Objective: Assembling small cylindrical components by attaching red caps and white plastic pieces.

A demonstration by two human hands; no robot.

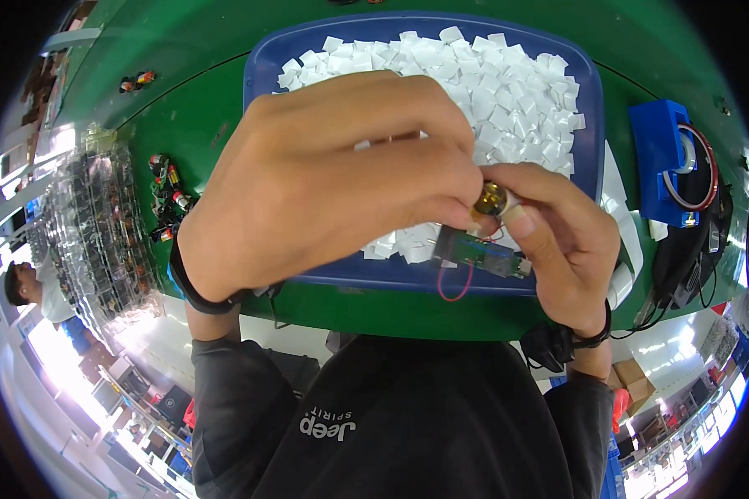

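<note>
My left hand (333,179) is closed over the blue tray, its thumb and forefinger pinched at a small round gold-and-black part (492,198). From the other side my right hand (576,241) grips the same part between thumb and forefinger, with a bit of white showing at the thumb tip. Just below the fingers hangs a small green-and-black circuit board (484,254), a thin red wire looping down from it. Whether the board is joined to the round part is hidden by the fingers. My left fingertips are partly hidden behind the hand.
Beneath my hands, many white square pieces (508,96) fill the blue tray (592,125) on a green table (216,108). Wired parts (168,187) lie to the left, by stacked clear packaging (100,224). A blue tape dispenser (659,154) stands right. Another person (46,287) is far left.
</note>
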